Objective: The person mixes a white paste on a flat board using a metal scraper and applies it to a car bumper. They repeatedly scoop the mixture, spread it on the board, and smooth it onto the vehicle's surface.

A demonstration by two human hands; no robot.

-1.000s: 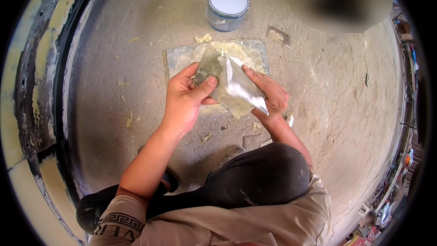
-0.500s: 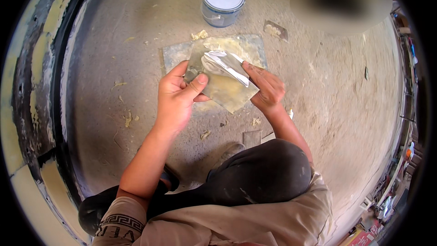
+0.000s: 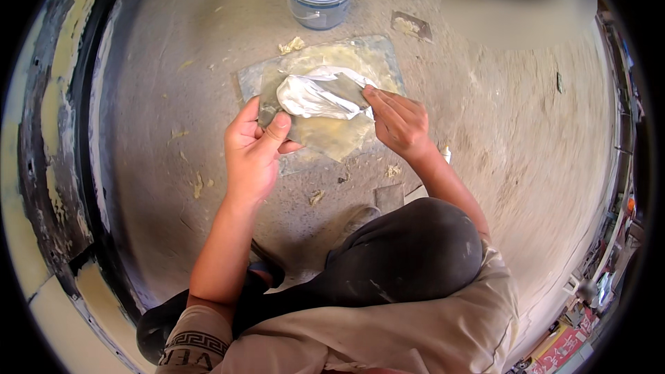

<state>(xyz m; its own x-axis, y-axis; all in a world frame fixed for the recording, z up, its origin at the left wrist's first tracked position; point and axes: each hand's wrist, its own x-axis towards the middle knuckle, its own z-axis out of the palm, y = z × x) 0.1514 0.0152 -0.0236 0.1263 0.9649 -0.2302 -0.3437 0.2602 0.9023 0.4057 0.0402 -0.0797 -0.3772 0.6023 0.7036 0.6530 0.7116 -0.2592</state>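
"Where's the white paste (image 3: 299,99)?"
"Mid-view, on a square scraper (image 3: 325,138) above a stained board (image 3: 383,53)."
"And the hands?"
"Apart. At eight o'clock, the left hand (image 3: 253,145) clamps that scraper's edge; at three, the right hand (image 3: 400,122) pinches a second scraper (image 3: 342,87) against the paste."
"Containers?"
"A grey-blue pail (image 3: 320,12) at twelve; whether its white top is lid or contents, I can't tell."

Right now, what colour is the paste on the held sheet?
White paste; the head view shows it best.
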